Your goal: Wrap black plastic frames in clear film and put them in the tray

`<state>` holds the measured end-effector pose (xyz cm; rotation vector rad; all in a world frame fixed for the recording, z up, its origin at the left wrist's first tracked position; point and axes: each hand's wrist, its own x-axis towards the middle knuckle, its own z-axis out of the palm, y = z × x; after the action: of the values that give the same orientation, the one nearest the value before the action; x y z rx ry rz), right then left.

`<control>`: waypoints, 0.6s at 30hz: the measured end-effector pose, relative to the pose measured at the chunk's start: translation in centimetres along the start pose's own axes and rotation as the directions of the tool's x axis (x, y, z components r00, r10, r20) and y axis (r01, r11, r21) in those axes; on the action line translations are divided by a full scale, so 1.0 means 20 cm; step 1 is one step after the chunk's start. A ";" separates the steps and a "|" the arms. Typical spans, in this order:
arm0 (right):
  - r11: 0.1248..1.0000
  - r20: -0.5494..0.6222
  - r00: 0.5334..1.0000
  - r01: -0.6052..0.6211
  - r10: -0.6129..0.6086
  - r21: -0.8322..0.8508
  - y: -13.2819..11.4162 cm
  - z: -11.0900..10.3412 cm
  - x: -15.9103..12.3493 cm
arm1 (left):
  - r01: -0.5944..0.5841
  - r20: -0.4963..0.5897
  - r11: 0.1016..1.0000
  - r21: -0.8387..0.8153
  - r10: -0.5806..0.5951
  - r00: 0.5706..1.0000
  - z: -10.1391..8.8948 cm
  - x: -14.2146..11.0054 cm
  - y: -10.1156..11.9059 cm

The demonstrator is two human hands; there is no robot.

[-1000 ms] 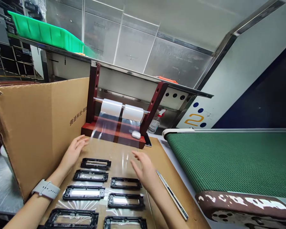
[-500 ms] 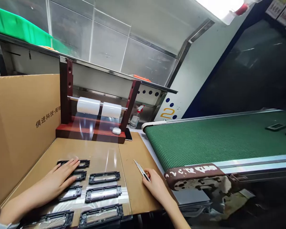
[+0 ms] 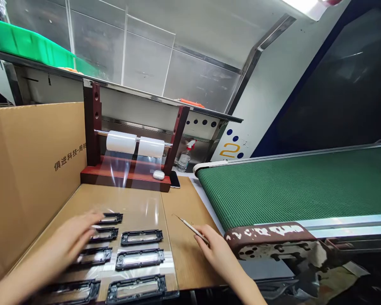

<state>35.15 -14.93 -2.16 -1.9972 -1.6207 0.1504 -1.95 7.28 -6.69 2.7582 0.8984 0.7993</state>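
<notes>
Several black rectangular frames (image 3: 141, 237) lie in two columns on clear film (image 3: 136, 212) over a cardboard work surface (image 3: 180, 254). My left hand (image 3: 73, 239) is blurred and hovers flat over the left column of frames, fingers stretched out. Beside the film, my right hand (image 3: 216, 250) pinches the end of a thin metal tweezers-like tool (image 3: 190, 228), whose tip is raised slightly off the cardboard.
A red-brown stand (image 3: 127, 178) with two white film rolls (image 3: 135, 144) stands at the back. A white earbud case (image 3: 158, 174) and a phone sit at its base. An upright cardboard wall (image 3: 31, 169) is left; a green conveyor belt (image 3: 288, 186) is right.
My left hand has slid back toward me over the left column and is now blurred. My right hand has closed on the thin tool and lifted it a little.
</notes>
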 end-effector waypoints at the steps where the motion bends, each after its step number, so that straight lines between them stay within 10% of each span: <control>1: 1.000 0.002 1.000 0.005 -0.005 -0.017 0.00 0.01 0.00 | -0.120 -0.011 0.992 0.040 0.120 0.993 0.00 -0.04 0.06; 5: 0.992 0.010 0.999 -0.046 0.047 -0.115 0.02 0.03 -0.02 | -0.420 -0.058 0.889 0.182 0.436 0.898 0.07 -0.18 0.26; 8: 0.983 0.046 0.998 -0.035 0.044 -0.183 0.05 0.04 -0.04 | -0.357 -0.149 0.907 0.223 0.394 0.907 0.12 -0.24 0.29; 18: 0.971 -0.037 0.998 0.041 -0.052 -0.234 0.02 0.03 -0.04 | -0.289 0.036 0.913 0.290 0.291 0.956 0.10 -0.26 0.16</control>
<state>34.97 -15.57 -3.09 -2.1164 -1.7228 -0.1055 -2.84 1.63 -9.78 3.2056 0.6604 0.7730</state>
